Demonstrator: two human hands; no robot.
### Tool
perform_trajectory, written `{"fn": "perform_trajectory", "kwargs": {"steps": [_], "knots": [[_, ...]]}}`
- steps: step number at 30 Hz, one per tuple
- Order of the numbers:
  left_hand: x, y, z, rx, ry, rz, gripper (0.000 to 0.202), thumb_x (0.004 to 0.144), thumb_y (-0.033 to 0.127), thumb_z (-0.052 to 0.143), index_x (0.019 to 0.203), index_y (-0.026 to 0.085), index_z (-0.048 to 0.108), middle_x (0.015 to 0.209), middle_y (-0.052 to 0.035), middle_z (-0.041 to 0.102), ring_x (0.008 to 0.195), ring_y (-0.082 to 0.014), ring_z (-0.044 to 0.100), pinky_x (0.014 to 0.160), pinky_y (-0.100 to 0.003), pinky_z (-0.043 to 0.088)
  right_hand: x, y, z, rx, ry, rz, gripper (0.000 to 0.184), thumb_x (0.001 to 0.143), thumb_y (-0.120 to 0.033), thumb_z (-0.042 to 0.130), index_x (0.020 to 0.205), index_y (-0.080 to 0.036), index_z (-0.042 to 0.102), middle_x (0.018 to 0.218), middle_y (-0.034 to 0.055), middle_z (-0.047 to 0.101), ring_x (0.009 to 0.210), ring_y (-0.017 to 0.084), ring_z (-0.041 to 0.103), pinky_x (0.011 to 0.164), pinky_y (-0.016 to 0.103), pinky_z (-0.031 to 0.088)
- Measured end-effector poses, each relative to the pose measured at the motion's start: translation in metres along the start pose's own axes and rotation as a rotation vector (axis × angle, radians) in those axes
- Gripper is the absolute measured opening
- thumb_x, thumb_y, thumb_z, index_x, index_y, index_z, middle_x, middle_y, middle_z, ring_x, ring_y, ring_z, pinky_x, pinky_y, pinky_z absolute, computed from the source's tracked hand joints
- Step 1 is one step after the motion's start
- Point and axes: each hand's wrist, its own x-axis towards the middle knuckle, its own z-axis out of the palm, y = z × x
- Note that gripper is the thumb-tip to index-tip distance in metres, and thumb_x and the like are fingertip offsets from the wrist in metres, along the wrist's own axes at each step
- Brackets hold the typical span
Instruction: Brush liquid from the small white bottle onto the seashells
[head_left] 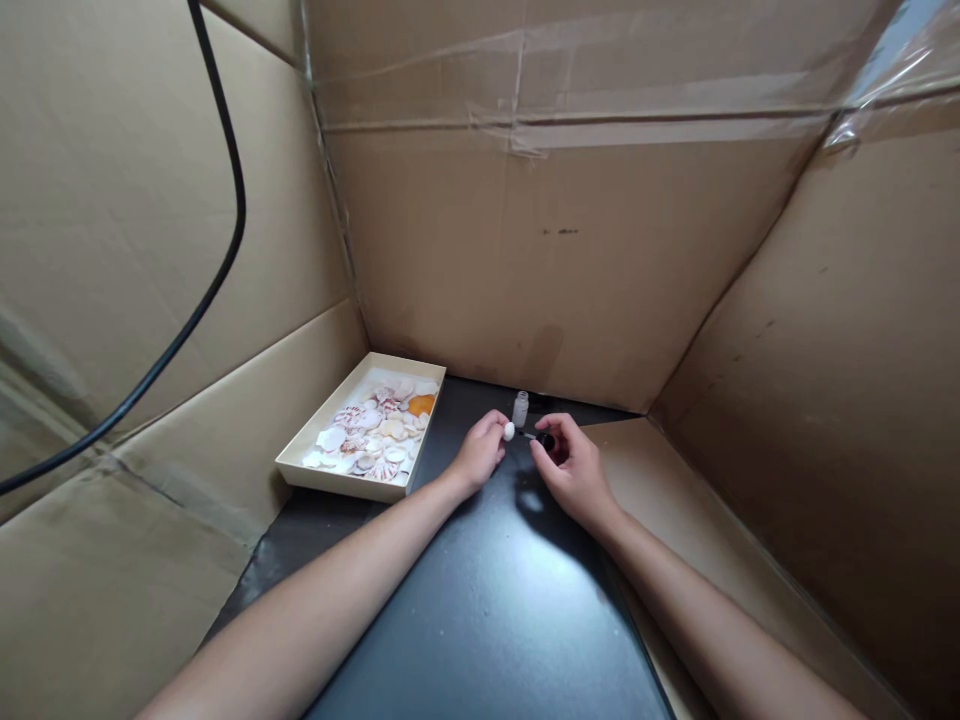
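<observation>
My left hand [480, 450] pinches a small white shell [509, 431] between thumb and fingertips, above the dark tabletop. Facing it, my right hand [574, 462] is closed on a black brush cap [546, 440], whose thin stem points left toward the shell. Whether the brush tip touches the shell I cannot tell. Just behind both hands, a small clear bottle [520, 408] stands upright and uncapped. To the left of my left hand lies a shallow cream tray [341, 487] full of pale and reddish-striped shells [375, 425], with one orange shell [421, 404] near its right side.
Cardboard walls [487, 280] enclose the black table [480, 620] at the back and both sides. A flat cardboard sheet [652, 480] lies along the right. A black cable [238, 200] hangs in a curve at the left.
</observation>
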Motion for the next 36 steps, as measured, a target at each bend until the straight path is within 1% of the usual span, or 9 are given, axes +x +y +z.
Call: {"fn": "perform_trajectory", "kwargs": {"steps": [4, 8, 13, 17, 21, 25, 30, 33, 36], "knots": [[0.0008, -0.0009, -0.0003, 0.004, 0.015, 0.013, 0.01, 0.08, 0.016, 0.036, 0.072, 0.019, 0.041, 0.049, 0.0094, 0.033, 0.036, -0.0051, 0.031, 0.039, -0.017, 0.022, -0.0006, -0.0002, -0.0002, 0.057, -0.028, 0.011, 0.013, 0.088, -0.03, 0.051, 0.096, -0.021, 0.052, 0.066, -0.0044, 0.044, 0.057, 0.012, 0.042, 0.055, 0.024, 0.034], [0.0014, -0.0015, -0.0007, 0.004, 0.007, 0.014, 0.01, 0.08, 0.015, 0.036, 0.072, 0.019, 0.041, 0.049, 0.0098, 0.033, 0.035, -0.0047, 0.031, 0.039, -0.017, 0.021, -0.0009, -0.0006, 0.0003, 0.006, -0.013, 0.002, 0.014, 0.083, -0.029, 0.056, 0.094, -0.02, 0.053, 0.067, -0.0042, 0.046, 0.058, 0.012, 0.042, 0.056, 0.024, 0.035], [0.0019, -0.0019, -0.0008, -0.005, 0.013, 0.017, 0.01, 0.081, 0.015, 0.035, 0.073, 0.019, 0.041, 0.053, 0.0089, 0.037, 0.035, -0.0043, 0.033, 0.037, -0.017, 0.021, -0.0007, -0.0002, -0.0003, 0.044, -0.032, 0.003, 0.012, 0.088, -0.03, 0.05, 0.095, -0.02, 0.053, 0.068, -0.0037, 0.047, 0.058, 0.012, 0.043, 0.056, 0.024, 0.035], [0.0015, -0.0012, -0.0006, -0.006, 0.026, 0.017, 0.01, 0.081, 0.016, 0.037, 0.073, 0.018, 0.042, 0.053, 0.0091, 0.038, 0.035, -0.0038, 0.033, 0.037, -0.017, 0.022, -0.0005, -0.0004, -0.0001, 0.003, -0.014, -0.005, 0.013, 0.083, -0.028, 0.057, 0.093, -0.02, 0.053, 0.067, -0.0041, 0.047, 0.058, 0.012, 0.042, 0.056, 0.024, 0.035], [0.0007, 0.0005, 0.0005, 0.001, 0.042, 0.018, 0.011, 0.081, 0.016, 0.036, 0.072, 0.018, 0.042, 0.054, 0.0087, 0.04, 0.035, -0.0031, 0.033, 0.037, -0.017, 0.022, -0.0004, -0.0006, 0.0001, 0.05, -0.025, 0.005, 0.012, 0.088, -0.03, 0.05, 0.095, -0.021, 0.053, 0.068, -0.0036, 0.047, 0.058, 0.012, 0.042, 0.056, 0.024, 0.035], [0.0005, 0.001, 0.0012, 0.015, 0.044, 0.018, 0.01, 0.08, 0.015, 0.038, 0.072, 0.018, 0.043, 0.053, 0.0093, 0.039, 0.035, -0.0029, 0.032, 0.037, -0.017, 0.021, -0.0002, 0.0006, 0.0003, 0.001, -0.002, -0.009, 0.014, 0.083, -0.028, 0.057, 0.094, -0.02, 0.053, 0.068, -0.0037, 0.047, 0.059, 0.012, 0.042, 0.057, 0.024, 0.036], [0.0018, -0.0005, 0.0004, 0.038, 0.039, 0.044, 0.008, 0.081, 0.019, 0.041, 0.073, 0.018, 0.044, 0.054, 0.009, 0.041, 0.034, -0.0031, 0.032, 0.035, -0.018, 0.02, 0.0002, 0.0007, 0.0006, 0.039, -0.013, -0.005, 0.012, 0.086, -0.029, 0.052, 0.095, -0.02, 0.053, 0.07, -0.0031, 0.049, 0.058, 0.011, 0.043, 0.056, 0.024, 0.036], [0.0025, -0.0022, -0.0003, 0.053, 0.016, 0.063, 0.008, 0.079, 0.022, 0.046, 0.072, 0.018, 0.045, 0.05, 0.0101, 0.036, 0.034, -0.0036, 0.032, 0.036, -0.018, 0.021, 0.0001, -0.0001, 0.0004, 0.003, 0.006, -0.016, 0.014, 0.083, -0.027, 0.057, 0.094, -0.02, 0.053, 0.07, -0.0033, 0.049, 0.059, 0.011, 0.042, 0.056, 0.023, 0.036], [0.0028, -0.0034, -0.0011, 0.052, 0.004, 0.08, 0.008, 0.077, 0.023, 0.049, 0.072, 0.018, 0.045, 0.049, 0.0104, 0.036, 0.035, -0.0036, 0.032, 0.036, -0.017, 0.022, -0.0004, -0.001, -0.0006, 0.025, 0.003, -0.011, 0.012, 0.086, -0.028, 0.053, 0.095, -0.02, 0.053, 0.071, -0.0032, 0.049, 0.059, 0.011, 0.042, 0.056, 0.023, 0.036]]}}
